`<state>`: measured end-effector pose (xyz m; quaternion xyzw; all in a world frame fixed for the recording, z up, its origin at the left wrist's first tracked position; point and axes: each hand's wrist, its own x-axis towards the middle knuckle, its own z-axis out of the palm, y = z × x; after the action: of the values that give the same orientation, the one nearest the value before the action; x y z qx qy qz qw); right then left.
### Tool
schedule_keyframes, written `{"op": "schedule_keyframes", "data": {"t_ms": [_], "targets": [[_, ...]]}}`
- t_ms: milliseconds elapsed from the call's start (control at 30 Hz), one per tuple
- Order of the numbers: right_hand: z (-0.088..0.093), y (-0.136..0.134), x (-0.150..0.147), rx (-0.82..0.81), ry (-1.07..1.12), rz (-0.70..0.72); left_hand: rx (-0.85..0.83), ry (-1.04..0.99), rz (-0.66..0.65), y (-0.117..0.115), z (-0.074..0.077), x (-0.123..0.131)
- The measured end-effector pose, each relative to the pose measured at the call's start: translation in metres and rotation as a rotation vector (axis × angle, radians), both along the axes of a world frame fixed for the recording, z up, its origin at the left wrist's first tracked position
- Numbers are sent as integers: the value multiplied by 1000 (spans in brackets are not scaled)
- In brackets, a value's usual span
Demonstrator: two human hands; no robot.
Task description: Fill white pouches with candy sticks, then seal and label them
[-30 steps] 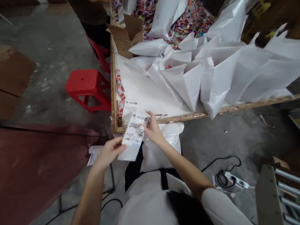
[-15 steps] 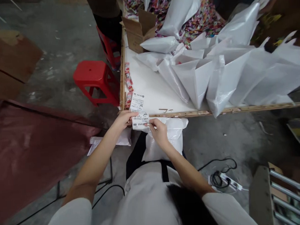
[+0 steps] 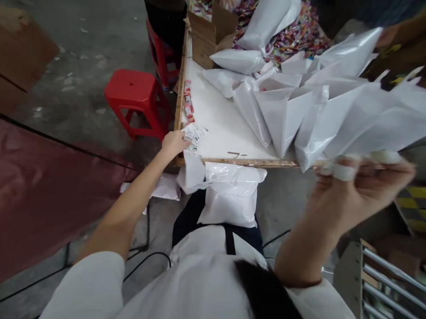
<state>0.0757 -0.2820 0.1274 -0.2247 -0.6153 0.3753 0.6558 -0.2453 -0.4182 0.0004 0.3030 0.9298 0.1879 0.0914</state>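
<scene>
My left hand (image 3: 174, 143) is at the table's near left corner, its fingers closed on the edge of printed shipping labels (image 3: 196, 134). Below it, a curled white strip (image 3: 193, 172) hangs over the table edge; whether it joins the labels I cannot tell. On my lap lies a white plastic mailing bag (image 3: 232, 196), full and bulging. My right hand (image 3: 358, 186) is raised to the right, close to the camera and blurred, with white bands on some fingers. Whether it holds anything is unclear.
Several white bags (image 3: 284, 109) stand on the table (image 3: 220, 126) beside an opened carton (image 3: 207, 37). Behind lies a heap of small colourful packets (image 3: 306, 38). A red stool (image 3: 134, 97) stands left; metal rollers (image 3: 395, 283) are at lower right. Other people are at the far side.
My right hand has left the labels and swung up to the right. My left hand has moved slightly up and left with the labels. A curled white strip now shows below it.
</scene>
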Motion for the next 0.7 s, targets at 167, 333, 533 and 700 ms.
{"op": "schedule_keyframes", "data": {"t_ms": [167,333,533,700], "targets": [[-88,13,12,-232,-432,206,56,-71,5,-6,-18,-9],[-134,-12,-11,-222,-631,429,193,-227,84,-1,-25,-14],[-170,-84,-60,-469,-669,900,301,-424,208,18,-27,-14],[-251,-134,-111,-916,-807,842,333,-453,241,25,-32,-21]]}}
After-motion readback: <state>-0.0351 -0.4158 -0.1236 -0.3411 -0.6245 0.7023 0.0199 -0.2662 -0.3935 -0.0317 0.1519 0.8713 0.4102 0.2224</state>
